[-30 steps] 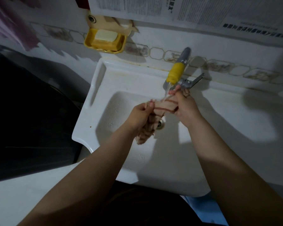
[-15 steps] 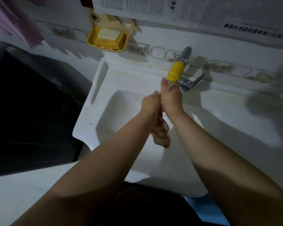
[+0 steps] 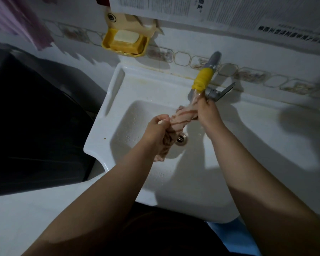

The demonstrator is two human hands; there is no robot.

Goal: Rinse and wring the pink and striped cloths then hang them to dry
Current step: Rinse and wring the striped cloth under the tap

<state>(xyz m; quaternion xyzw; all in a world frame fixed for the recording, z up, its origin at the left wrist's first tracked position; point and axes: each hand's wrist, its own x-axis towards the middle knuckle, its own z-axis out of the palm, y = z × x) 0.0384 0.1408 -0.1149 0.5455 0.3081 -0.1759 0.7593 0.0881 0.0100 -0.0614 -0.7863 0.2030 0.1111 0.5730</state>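
The striped cloth (image 3: pixel 181 119), pale with reddish stripes, is stretched between both hands over the white sink (image 3: pixel 248 145), right under the tap (image 3: pixel 205 78) with its yellow wrap. My left hand (image 3: pixel 155 132) grips the lower part, and a bunched tail hangs below it toward the drain (image 3: pixel 181 140). My right hand (image 3: pixel 206 111) grips the upper end just below the spout. A pink cloth (image 3: pixel 20 21) hangs on the wall at the far upper left.
A yellow soap dish (image 3: pixel 126 43) with a white bar is fixed to the wall behind the sink. The tap's metal lever (image 3: pixel 224 91) sticks out beside my right hand. A dark appliance (image 3: pixel 31 126) fills the left side.
My hands were pressed together half a second ago; they have pulled apart, drawing the striped cloth out between them under the spout.
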